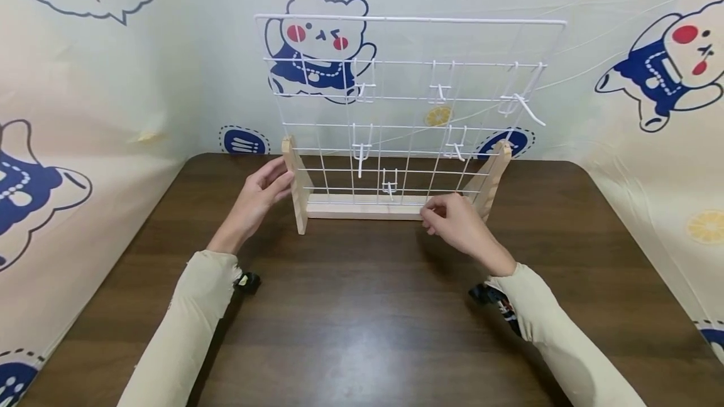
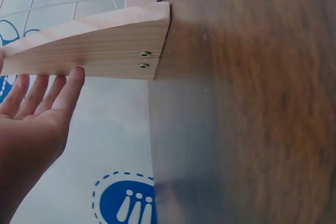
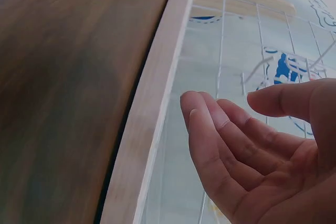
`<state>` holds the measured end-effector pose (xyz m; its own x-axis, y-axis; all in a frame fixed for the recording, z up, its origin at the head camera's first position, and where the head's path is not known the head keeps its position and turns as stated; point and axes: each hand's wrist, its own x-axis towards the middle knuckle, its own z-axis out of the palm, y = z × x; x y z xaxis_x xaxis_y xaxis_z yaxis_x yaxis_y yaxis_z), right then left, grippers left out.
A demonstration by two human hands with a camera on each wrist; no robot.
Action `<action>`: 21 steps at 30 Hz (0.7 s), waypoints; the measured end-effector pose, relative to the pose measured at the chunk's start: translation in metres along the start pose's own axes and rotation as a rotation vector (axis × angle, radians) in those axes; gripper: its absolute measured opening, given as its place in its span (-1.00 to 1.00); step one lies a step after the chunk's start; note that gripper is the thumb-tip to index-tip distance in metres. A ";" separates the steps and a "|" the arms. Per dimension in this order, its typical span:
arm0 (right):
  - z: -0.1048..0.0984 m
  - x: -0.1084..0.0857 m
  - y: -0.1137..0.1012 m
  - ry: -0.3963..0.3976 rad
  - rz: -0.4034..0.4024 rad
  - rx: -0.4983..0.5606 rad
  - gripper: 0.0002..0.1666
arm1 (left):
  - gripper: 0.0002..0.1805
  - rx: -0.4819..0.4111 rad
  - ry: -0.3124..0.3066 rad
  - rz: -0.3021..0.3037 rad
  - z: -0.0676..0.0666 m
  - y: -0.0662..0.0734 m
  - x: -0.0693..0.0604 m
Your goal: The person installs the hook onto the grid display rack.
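A white wire grid rack (image 1: 407, 99) stands on a wooden base, with several white wire hooks on its grid. My left hand (image 1: 257, 196) is at the rack's left wooden side panel (image 1: 298, 187). In the left wrist view, that hand's extended fingers (image 2: 73, 90) touch the panel (image 2: 105, 45). Just in front of the lower wooden rail (image 1: 362, 209), toward its right end, is my right hand (image 1: 455, 222). The right wrist view shows its fingers loosely bent, the thumb (image 3: 278, 98) apart from them, and nothing between.
The rack rests toward the back of a brown wooden table (image 1: 362, 306). Behind it hangs a pale cloth (image 1: 226, 68) printed with cartoon bears. One long hook (image 1: 528, 108) juts forward at the grid's upper right. The right wooden side panel (image 1: 494, 174) stands beyond my right hand.
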<state>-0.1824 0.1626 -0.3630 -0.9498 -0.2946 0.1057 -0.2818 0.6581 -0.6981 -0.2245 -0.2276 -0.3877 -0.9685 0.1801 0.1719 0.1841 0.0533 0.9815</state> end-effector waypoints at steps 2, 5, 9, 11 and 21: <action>-0.005 -0.008 0.006 0.015 -0.007 -0.020 -0.77 | -0.38 0.024 0.001 0.017 0.000 0.000 -0.002; -0.015 -0.020 0.017 0.039 -0.010 -0.050 -0.80 | -0.43 0.079 0.006 0.051 0.004 0.000 -0.007; -0.028 -0.036 0.028 0.073 -0.009 -0.088 -0.82 | -0.48 0.265 0.004 0.080 0.011 -0.001 -0.016; -0.034 -0.043 0.032 0.097 -0.013 -0.104 -0.83 | -0.48 0.375 -0.003 0.095 0.015 -0.001 -0.022; -0.052 -0.077 0.045 0.301 -0.127 -0.237 -0.69 | -0.37 0.677 -0.065 0.199 0.028 0.014 -0.068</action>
<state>-0.1295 0.2513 -0.3658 -0.8929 -0.1907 0.4078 -0.3895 0.7814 -0.4875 -0.1516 -0.2113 -0.3881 -0.8975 0.3074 0.3163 0.4409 0.6085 0.6598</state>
